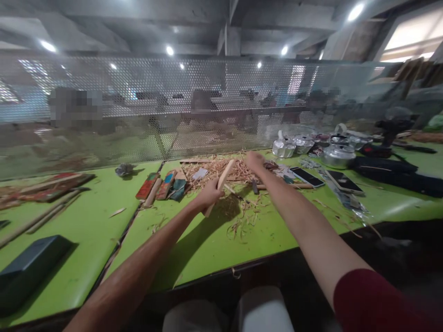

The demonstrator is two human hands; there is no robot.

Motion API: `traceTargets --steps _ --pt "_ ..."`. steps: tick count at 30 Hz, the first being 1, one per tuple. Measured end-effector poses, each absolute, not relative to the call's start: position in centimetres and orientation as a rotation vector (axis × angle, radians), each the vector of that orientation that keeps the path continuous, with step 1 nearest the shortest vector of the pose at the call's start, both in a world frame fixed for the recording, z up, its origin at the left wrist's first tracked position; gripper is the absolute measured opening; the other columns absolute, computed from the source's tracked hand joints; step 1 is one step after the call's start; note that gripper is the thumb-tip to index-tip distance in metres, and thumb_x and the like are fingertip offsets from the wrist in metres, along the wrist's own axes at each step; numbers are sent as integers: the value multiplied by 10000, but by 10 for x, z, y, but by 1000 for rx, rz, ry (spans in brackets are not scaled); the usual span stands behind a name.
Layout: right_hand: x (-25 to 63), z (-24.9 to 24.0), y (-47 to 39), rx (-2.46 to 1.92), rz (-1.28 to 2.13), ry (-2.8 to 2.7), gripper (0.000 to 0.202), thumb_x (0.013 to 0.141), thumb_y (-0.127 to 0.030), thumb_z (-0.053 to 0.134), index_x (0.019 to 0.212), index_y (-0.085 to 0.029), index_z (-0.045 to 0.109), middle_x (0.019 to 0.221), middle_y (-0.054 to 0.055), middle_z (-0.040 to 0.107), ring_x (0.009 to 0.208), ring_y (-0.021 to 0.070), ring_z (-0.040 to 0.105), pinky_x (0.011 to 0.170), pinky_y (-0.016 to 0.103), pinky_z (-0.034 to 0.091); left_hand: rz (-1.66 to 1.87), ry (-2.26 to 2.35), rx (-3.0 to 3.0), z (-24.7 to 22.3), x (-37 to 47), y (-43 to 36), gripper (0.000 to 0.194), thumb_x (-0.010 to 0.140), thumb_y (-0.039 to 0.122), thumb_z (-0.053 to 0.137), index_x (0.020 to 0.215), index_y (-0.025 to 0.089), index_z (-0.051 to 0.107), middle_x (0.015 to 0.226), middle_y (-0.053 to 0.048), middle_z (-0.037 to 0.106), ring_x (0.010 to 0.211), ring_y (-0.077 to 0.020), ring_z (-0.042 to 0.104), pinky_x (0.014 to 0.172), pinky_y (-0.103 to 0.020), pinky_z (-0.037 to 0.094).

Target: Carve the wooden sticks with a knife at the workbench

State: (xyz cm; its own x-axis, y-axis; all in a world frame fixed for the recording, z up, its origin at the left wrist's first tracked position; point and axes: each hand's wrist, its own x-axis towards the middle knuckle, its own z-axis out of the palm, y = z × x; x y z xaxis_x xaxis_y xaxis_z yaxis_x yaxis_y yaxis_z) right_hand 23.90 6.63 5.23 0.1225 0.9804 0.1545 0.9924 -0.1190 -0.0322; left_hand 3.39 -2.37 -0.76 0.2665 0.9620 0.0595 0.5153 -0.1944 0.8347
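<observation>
Out over the middle of the green surface, toward its far edge, gripping a pale wooden bar in the left hand, clamped around its lower part. Tilted, that bar, pointing away and to the right, with a broad shadow below, so seemingly lifted clear. And farther out, reaching with the right hand, over the heap of curled shavings and apart from the bar. Looking rounded, but too small and blurred there: cannot tell whether clamped on anything, or even whether together or apart.

Steadying the bar, then! Probably best to grip low and firm, to lock the wrist, and to hold the slant constant. Wise, too, to leave a good gap between left and right, and to sweep aside any loose curls.

Now for the count! By the near edge, at the left: one dark block. Up toward the far edge: one crumpled silvery ball. Just left of the heap: two red-marked blocks, with one stick between. Across to the right: two phones, lying flat and apart, then one black bundle. Toward the far right corner: at least three silvery vessels, with more behind, too blurred to number. As for shavings, far too many!
</observation>
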Motion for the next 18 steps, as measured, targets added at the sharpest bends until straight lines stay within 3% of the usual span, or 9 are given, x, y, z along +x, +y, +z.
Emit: traceTargets --steps 6,12,18 --pt "247 47 59 -2264 -67 -1837 370 1021 -209 548 1269 -16 743 1235 303 703 1154 264 690 864 242 467 890 1351 1543 -12 34 -19 218 787 125 598 989 176 533 685 36 529 513 -116 485 489 -232 389" --pt "187 25 26 -2049 12 -2135 341 995 -203 552 1214 -67 775 1168 211 756 1074 222 708 879 210 486 990 1222 1484 -25 31 -11 185 737 125 603 881 200 516 575 61 491 449 -108 455 441 -222 348" --pt "169 13 10 -1840 -189 -2439 388 983 -247 545 1212 -45 784 1148 249 749 1121 308 714 953 306 526 999 1112 1485 -26 32 -12 114 695 138 584 721 202 493 518 50 483 413 -99 440 429 -228 352"
